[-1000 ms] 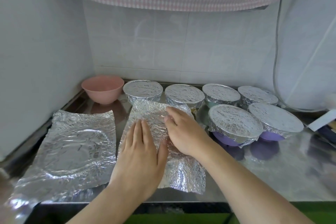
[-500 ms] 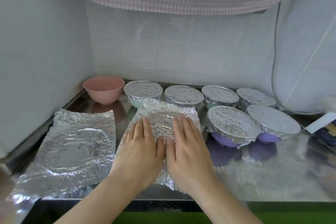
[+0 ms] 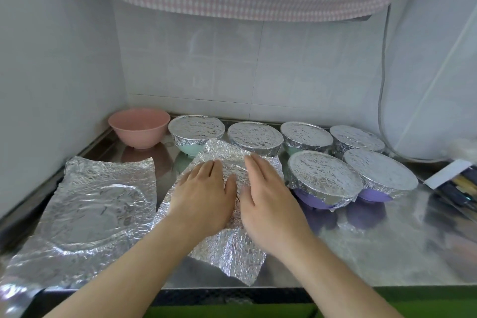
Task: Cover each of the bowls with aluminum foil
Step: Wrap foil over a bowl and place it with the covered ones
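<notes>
1. The crumpled foil sheet (image 3: 227, 248) lies on the steel counter (image 3: 387, 248), near its front edge, in front of the foil-covered bowls (image 3: 258, 137); half a second ago its far edge lay flatter, now it is rucked up.
2. The left hand (image 3: 204, 193) and right hand (image 3: 265, 196), thumbs touching before, now sit slightly apart.
3. Both press palm-down with straight fingers, grasping nothing.
4. The pink bowl (image 3: 139, 126) stands uncovered at the back left.
5. A second foil sheet (image 3: 85, 209) lies left.
</notes>
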Action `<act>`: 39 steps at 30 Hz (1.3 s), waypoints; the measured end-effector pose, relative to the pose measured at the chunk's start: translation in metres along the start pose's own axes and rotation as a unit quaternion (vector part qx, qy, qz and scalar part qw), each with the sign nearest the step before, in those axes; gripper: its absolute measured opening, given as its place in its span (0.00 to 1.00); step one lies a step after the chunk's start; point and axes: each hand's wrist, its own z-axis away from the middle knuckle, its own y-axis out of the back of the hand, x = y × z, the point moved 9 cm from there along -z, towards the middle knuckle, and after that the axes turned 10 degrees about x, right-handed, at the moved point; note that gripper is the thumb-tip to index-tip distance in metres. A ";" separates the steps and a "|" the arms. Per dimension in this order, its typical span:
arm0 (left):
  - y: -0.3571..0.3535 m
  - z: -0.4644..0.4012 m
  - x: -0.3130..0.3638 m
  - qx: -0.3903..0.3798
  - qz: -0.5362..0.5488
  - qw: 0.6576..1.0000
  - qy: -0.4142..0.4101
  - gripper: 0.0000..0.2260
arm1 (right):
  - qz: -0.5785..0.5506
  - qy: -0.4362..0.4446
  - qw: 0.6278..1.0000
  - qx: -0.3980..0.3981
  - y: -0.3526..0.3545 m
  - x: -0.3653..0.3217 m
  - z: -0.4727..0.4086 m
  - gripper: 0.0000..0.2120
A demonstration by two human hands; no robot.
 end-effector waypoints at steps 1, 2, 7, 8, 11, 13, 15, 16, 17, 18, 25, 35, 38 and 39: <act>0.000 -0.001 0.001 -0.005 -0.006 1.000 -0.015 0.27 | 0.009 0.013 1.000 0.001 0.003 0.000 -0.011 0.28; -0.001 -0.001 0.002 -0.012 -0.010 0.999 -0.030 0.29 | 0.016 0.025 1.000 -0.007 0.002 -0.001 -0.022 0.27; 0.001 0.002 -0.001 -0.037 0.014 0.998 -0.050 0.32 | -0.012 0.023 0.992 -0.126 -0.026 -0.006 -0.039 0.24; 0.000 0.007 0.000 -0.037 -0.009 0.998 -0.056 0.33 | 0.002 0.030 0.992 -0.123 -0.028 -0.006 -0.038 0.24; 0.003 0.025 0.009 -0.045 -0.060 0.996 -0.050 0.39 | 0.045 0.048 0.992 -0.106 -0.033 -0.005 -0.038 0.24; 0.001 0.035 0.014 -0.061 -0.091 0.993 -0.049 0.40 | 0.039 0.031 0.994 -0.100 -0.035 -0.002 -0.040 0.24; 0.000 0.034 0.014 -0.062 -0.109 0.990 -0.057 0.42 | 0.025 0.012 0.994 -0.102 -0.035 0.002 -0.039 0.24; 0.000 0.032 0.012 -0.060 -0.104 0.991 -0.057 0.43 | 0.013 0.002 0.994 -0.106 -0.034 0.004 -0.039 0.25; -0.001 0.030 0.010 -0.063 -0.100 0.991 -0.059 0.43 | 0.008 -0.005 0.994 -0.112 -0.034 0.006 -0.037 0.26; -0.003 0.028 0.008 -0.072 -0.100 0.990 -0.068 0.44 | 0.015 -0.004 0.993 -0.119 -0.034 0.006 -0.035 0.27; -0.009 0.027 0.013 -0.149 -0.139 0.970 -0.133 0.46 | 0.086 0.029 0.989 -0.113 -0.041 0.006 -0.031 0.34; -0.008 0.010 0.005 -0.091 -0.027 0.992 -0.082 0.33 | 0.105 0.030 0.989 -0.102 -0.044 0.007 -0.031 0.40; -0.007 -0.001 0.003 -0.038 -0.031 0.996 -0.076 0.32 | 0.105 0.019 0.989 -0.100 -0.046 0.010 -0.030 0.39; -0.007 -0.002 0.002 -0.031 -0.035 0.996 -0.071 0.31 | 0.093 0.005 0.991 -0.094 -0.042 0.011 -0.030 0.32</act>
